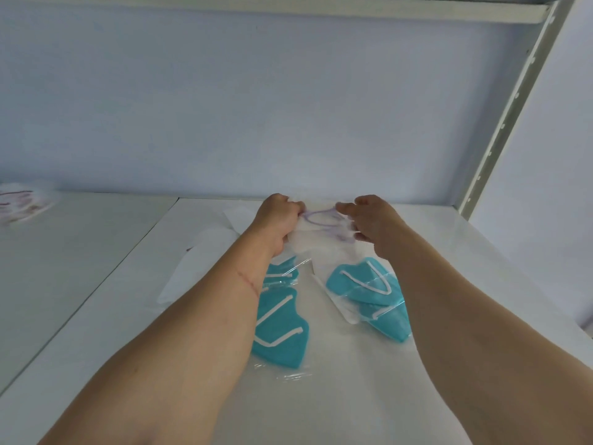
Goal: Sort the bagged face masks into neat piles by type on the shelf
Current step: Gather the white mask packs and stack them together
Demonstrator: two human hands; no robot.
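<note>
Both hands hold a bagged white mask with purple ear loops (pixel 321 231) at the back of the white shelf (pixel 321 396). My left hand (pixel 278 220) grips its left edge and my right hand (pixel 372 220) pinches its right edge. Nearer to me lie teal masks with white loops in clear bags: one pair (pixel 282 322) under my left forearm, another pair (pixel 369 297) under my right forearm. A white bagged mask (pixel 205 255) lies flat to the left of my left arm.
A pile of white masks with purple loops (pixel 22 202) sits at the far left on the adjoining shelf board. A perforated metal upright (pixel 510 104) rises at the right, with another shelf (pixel 288 8) overhead. The blue back wall (pixel 256 107) stands close behind the hands.
</note>
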